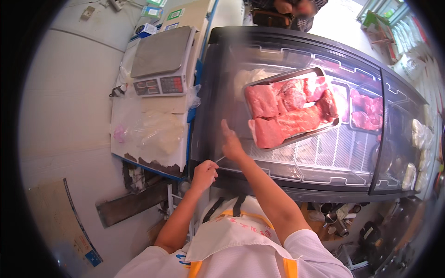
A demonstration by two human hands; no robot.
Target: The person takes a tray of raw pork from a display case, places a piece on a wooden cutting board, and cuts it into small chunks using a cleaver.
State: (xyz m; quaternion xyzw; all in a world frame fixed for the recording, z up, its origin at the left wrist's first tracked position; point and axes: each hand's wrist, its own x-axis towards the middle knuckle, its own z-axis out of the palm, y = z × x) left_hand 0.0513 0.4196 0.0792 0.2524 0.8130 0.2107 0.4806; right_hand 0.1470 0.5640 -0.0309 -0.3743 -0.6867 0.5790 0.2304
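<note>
A metal tray (303, 137) of large raw meat pieces (292, 99) lies tilted in the dark-framed display case (320, 184) in front of me. My right hand (232, 145) is stretched over the near left part of the case, left of the tray. Its fingers reach forward, and whether it touches the surface is unclear. My left hand (205, 175) is at the case's near left corner with its fingers curled together. What it grips, if anything, is too small to make out.
On the left, a white counter holds a digital scale (163, 55) and clear plastic bags (155, 132). Another meat tray (366, 110) sits farther right in the case. Beyond the case stands a person (289, 11) with a dark bag. Plastic-wrapped goods (419, 132) line the right side.
</note>
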